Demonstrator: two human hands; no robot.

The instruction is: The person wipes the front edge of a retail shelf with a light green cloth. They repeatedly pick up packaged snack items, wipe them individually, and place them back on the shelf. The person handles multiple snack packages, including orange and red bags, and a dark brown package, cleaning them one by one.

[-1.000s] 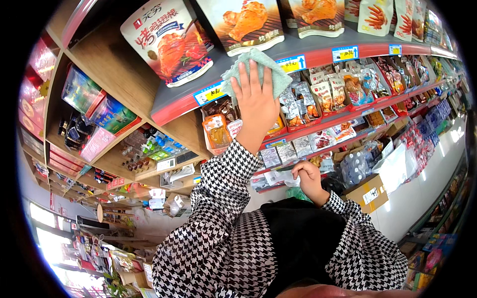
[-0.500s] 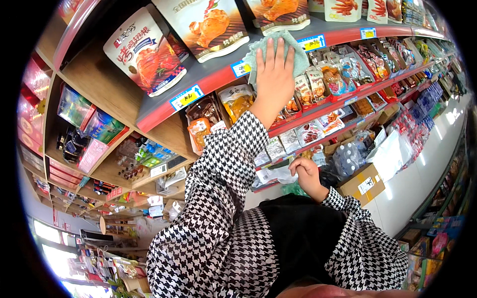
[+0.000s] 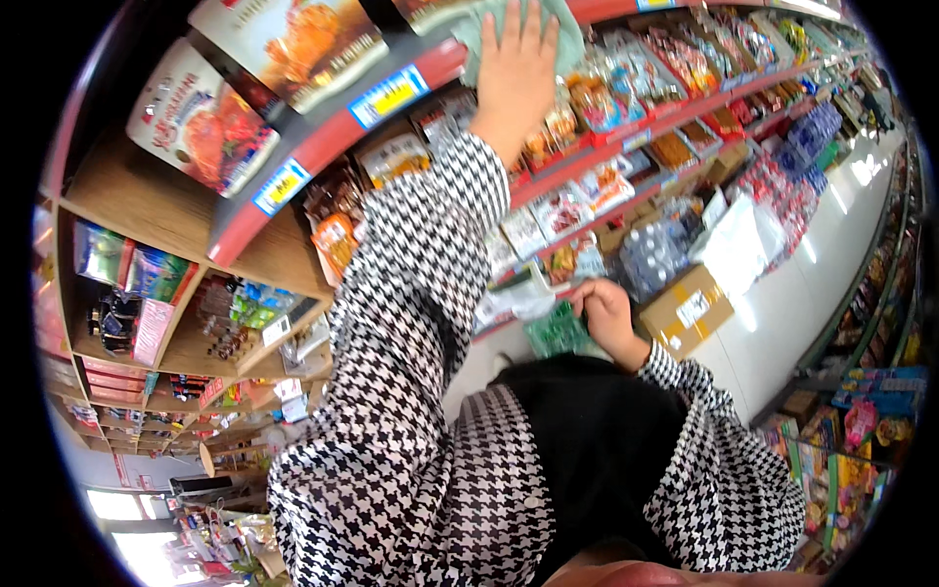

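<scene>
My left hand (image 3: 515, 83) lies flat with fingers stretched over a pale green cloth (image 3: 567, 49), pressing it against the front edge of a grey shelf with a red rim (image 3: 318, 157). The cloth shows around the fingers; what lies beneath it is hidden. Stand-up food pouches, one white and red (image 3: 201, 122) and one larger (image 3: 298, 49), stand on that shelf to the left of the hand. Loosely curled and away from the shelves, my right hand (image 3: 608, 315) appears to hold nothing. Beside its fingertips, lower down, shows a green plastic bag (image 3: 559, 333).
Price labels (image 3: 389, 96) line the shelf rim. Lower shelves hold packed snacks (image 3: 602, 103). On the floor at right stand a cardboard box (image 3: 687, 308) and wrapped bottles (image 3: 650, 256). Wooden cubbies (image 3: 137, 210) with goods fill the left side.
The view has shifted, so the shelf and pouches sit farther up and left. My left hand and cloth have moved right along the shelf edge, past a price label. My right hand stays curled.
</scene>
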